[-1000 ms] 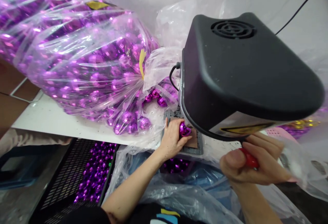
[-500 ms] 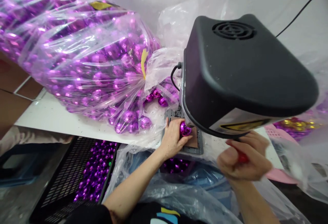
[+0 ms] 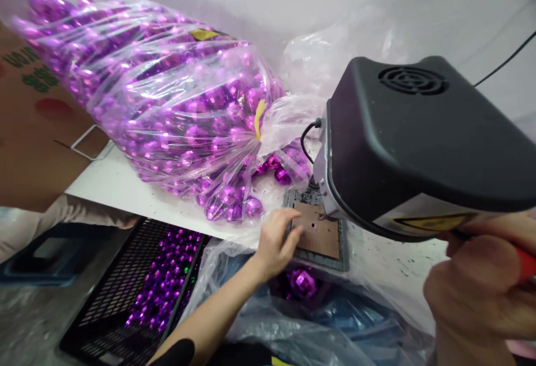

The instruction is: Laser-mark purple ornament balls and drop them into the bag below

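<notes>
My left hand (image 3: 276, 241) is beside the machine's base plate, fingers apart and holding nothing, slightly blurred. Below it is a shiny purple faceted ball (image 3: 302, 283), over the plastic-lined opening at the table's front edge. A brown square board (image 3: 321, 233) with a small dark hole lies on the grey base plate (image 3: 335, 264). Above the plate juts the black machine head (image 3: 419, 131) with a vent and a yellow warning label. At the right, my right hand (image 3: 473, 290) is closed round the machine's red lever handle (image 3: 526, 265).
A big clear bag of purple balls (image 3: 176, 103) lies on the white table (image 3: 125, 190) at the left, tied with a yellow strip. Below stands a black crate (image 3: 100, 299) with small purple pieces. A cardboard box (image 3: 42, 131) and another person's arm (image 3: 87, 212) are at far left.
My left hand has let go of the purple ball, which is now lower, off the board. My right hand, still on the red handle, appears farther right. The whole view has shifted.
</notes>
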`<state>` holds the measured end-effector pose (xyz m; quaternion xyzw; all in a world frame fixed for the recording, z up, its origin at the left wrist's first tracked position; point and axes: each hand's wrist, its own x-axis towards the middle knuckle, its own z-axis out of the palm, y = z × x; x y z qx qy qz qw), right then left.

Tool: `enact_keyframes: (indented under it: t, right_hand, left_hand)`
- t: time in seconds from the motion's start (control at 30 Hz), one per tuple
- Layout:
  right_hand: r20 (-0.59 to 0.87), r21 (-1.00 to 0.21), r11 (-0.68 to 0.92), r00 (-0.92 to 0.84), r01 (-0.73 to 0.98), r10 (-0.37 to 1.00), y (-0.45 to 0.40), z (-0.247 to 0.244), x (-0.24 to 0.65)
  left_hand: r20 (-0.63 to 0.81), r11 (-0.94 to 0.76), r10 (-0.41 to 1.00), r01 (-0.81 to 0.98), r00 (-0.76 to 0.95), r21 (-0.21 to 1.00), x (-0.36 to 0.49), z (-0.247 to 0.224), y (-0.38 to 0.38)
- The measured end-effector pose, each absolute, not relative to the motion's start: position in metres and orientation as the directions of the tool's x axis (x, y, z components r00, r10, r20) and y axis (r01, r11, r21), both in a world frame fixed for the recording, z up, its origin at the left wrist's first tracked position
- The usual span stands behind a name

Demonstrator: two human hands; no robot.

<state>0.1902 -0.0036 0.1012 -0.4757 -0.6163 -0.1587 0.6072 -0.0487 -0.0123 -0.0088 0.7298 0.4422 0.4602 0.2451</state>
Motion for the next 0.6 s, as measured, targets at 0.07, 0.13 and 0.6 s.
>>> enact_keyframes:
  t: [0.07, 0.13, 0.6]
  right_hand:
    - [0.938, -0.297, 0.584, 0.117, 0.756, 0.325, 0.001, 0.103, 0.194]
    - [0.963, -0.245, 0.623, 0.111, 0.743, 0.246, 0.005, 0.105, 0.195]
    - [0.914, -0.335, 0.491, 0.150, 0.804, 0.378, -0.008, 0.125, 0.180]
  left_hand:
    - [0.405, -0.382, 0.909, 0.588, 0.100, 0.713, -0.046, 0.000, 0.029]
    - [0.268, -0.148, 0.963, 0.777, -0.028, 0.611, -0.041, 0.004, 0.070]
    - [0.076, -0.070, 0.995, 0.075, -0.071, 0.995, -0.067, -0.016, 0.050]
